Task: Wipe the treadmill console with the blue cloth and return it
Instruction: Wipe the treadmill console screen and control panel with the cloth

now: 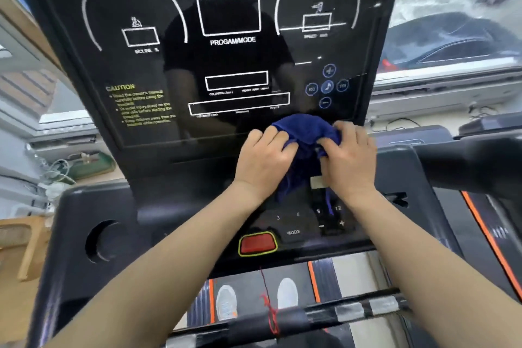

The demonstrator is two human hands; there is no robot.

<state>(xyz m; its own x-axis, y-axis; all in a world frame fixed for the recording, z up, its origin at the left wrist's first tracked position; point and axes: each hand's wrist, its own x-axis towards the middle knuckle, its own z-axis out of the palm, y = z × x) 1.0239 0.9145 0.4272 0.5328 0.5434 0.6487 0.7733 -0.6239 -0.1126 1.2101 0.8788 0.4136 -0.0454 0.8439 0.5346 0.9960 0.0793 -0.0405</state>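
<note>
one blue cloth (306,144), soft and bunched, sits at the near edge of the glossy black console (226,65), w/ both hands on it. left hand (264,162) has fingers curled round the cloth's left side; right hand (348,162) pinches its right side, fingers bent. a loose corner hangs over the number keys. one red stop button (257,243), rounded w/ yellow rim, lies nearer. round cup hole (103,240) at left. two pale shoes show below.

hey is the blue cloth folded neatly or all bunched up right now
Bunched up. The blue cloth is gathered in a crumpled wad between the left hand and right hand, with loose ends hanging below.
</note>
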